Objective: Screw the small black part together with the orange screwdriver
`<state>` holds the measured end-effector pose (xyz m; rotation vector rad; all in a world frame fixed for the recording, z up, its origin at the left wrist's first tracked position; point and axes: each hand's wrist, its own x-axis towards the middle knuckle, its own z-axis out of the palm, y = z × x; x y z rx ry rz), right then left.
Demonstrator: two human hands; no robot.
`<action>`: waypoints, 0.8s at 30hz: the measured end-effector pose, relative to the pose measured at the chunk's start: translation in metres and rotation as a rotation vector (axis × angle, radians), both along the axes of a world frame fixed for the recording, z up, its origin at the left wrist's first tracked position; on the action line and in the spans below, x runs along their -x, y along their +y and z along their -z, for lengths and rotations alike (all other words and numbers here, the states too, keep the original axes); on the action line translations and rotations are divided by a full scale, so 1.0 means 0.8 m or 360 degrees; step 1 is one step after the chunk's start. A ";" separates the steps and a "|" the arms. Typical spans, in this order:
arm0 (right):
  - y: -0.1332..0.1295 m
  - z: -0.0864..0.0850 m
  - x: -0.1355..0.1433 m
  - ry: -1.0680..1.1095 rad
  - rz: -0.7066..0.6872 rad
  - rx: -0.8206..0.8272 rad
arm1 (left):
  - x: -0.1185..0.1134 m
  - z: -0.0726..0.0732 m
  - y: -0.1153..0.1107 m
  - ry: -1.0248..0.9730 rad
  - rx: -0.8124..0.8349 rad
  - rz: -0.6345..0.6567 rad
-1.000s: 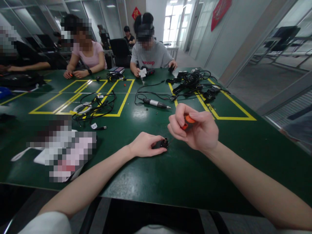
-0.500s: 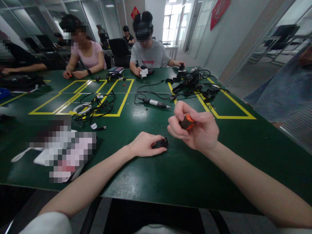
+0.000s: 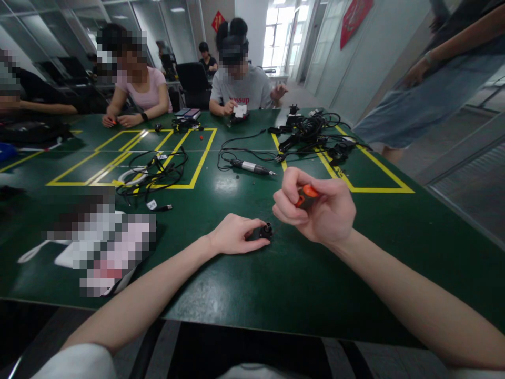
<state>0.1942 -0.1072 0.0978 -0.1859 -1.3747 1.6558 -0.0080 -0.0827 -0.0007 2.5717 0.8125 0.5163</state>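
My left hand rests on the green table, thumb and fingers closed around a small black part with a round raised collar on top. What the part is I cannot make out. Above and to the right, my right hand is raised over the table, wrapped round the dark and orange handle of a screwdriver. Its thin shaft barely shows, pointing down and left toward the black part; whether the tip touches it I cannot tell.
Beyond my hands lie a silver and black electric screwdriver and a heap of black cables. More cables and a pink pouch are at left. Co-workers sit across the table; a person stands at right.
The screwdriver handle has turned in my right hand, showing more orange. My left hand and the black part stay put. The person at right has moved further into view.
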 end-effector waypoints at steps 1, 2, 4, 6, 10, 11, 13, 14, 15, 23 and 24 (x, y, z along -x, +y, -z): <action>0.000 0.001 -0.001 0.0008 -0.0008 0.0005 | 0.000 0.000 0.000 0.0006 -0.0004 0.0001; 0.000 0.001 -0.001 0.0010 -0.0007 0.0008 | 0.000 0.000 0.000 0.0013 -0.0010 0.0001; 0.000 0.002 -0.001 0.0007 0.0014 0.0001 | 0.000 -0.001 0.000 0.0025 -0.0017 -0.0002; 0.001 0.002 0.000 -0.0008 0.0051 -0.0015 | 0.000 -0.001 0.000 0.0026 -0.0016 -0.0004; 0.002 0.001 0.002 -0.0054 0.0133 -0.0097 | 0.000 0.001 0.000 -0.0001 -0.0001 0.0005; 0.002 0.000 0.002 -0.0059 0.0143 -0.0105 | 0.000 0.001 0.000 -0.0005 -0.0002 0.0007; 0.002 0.000 0.002 -0.0061 0.0129 -0.0084 | 0.000 0.002 0.001 -0.0001 -0.0005 0.0006; 0.002 0.000 0.002 -0.0060 0.0106 -0.0067 | 0.000 0.002 0.001 0.0007 -0.0005 0.0003; 0.002 0.000 0.002 -0.0060 0.0079 -0.0053 | 0.000 0.002 0.001 0.0013 -0.0003 0.0000; -0.002 0.004 0.000 0.0011 0.0006 -0.0029 | 0.001 -0.006 0.001 0.0024 -0.0011 0.0052; -0.002 0.004 0.001 0.0018 0.0019 -0.0029 | 0.001 -0.007 0.001 0.0024 -0.0008 0.0057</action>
